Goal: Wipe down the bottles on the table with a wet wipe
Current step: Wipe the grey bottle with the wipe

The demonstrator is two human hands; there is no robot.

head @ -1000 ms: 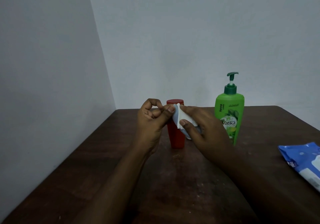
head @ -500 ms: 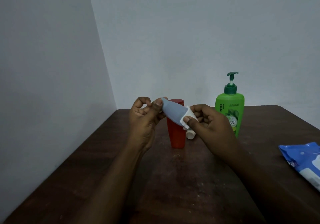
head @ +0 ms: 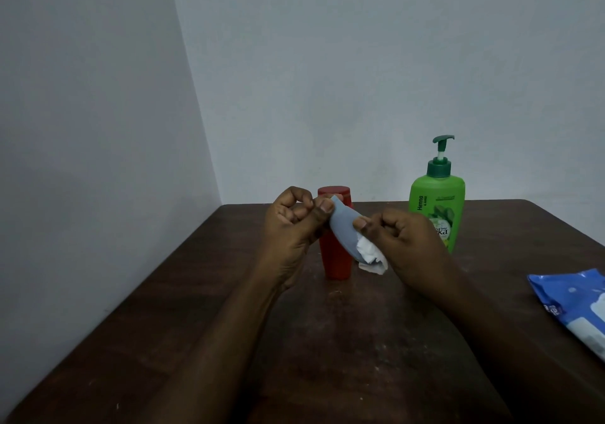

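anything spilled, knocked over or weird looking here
Nothing stands out. The red bottle and green pump bottle stand upright, and no spill shows on the table. The small blue-grey bottle is tilted only because the left hand and right hand hold it, wet wipe at its lower end.

- red bottle (head: 335,261): upper body hidden behind left hand (head: 294,227) and small grey-blue bottle (head: 343,227).
- grey-blue bottle: lower end hidden under white wet wipe (head: 371,256) and right hand (head: 409,243).
- green pump bottle (head: 437,201): label's lower left covered by right hand; small print unreadable.
- blue wipes packet (head: 576,305): cut off by right edge; print illegible.
- table (head: 327,358): near part cut off by bottom edge.
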